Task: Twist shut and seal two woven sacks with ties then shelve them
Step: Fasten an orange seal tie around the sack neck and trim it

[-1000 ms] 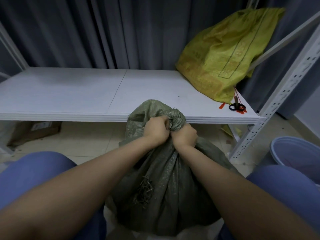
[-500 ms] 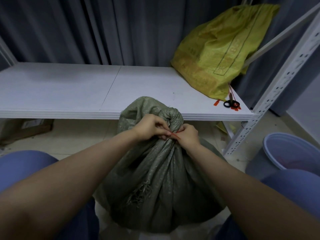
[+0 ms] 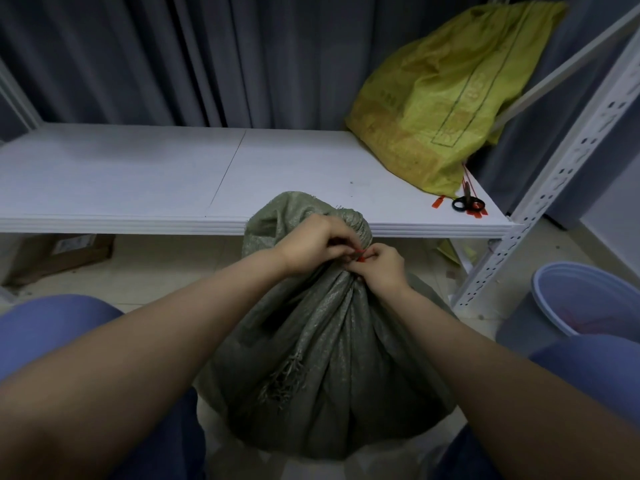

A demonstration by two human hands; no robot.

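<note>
While both hands pinched the red tie [image 3: 360, 257] at the twisted neck of the green sack [image 3: 322, 341] standing on the floor between the knees, left hand [image 3: 313, 245] and right hand [image 3: 382, 268] risked letting the twist spring loose if either grip slackened before the tie locked.

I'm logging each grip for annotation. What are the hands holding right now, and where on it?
Both hands pinch a thin red tie at the twisted neck of the green sack, fingertips meeting there.
</note>
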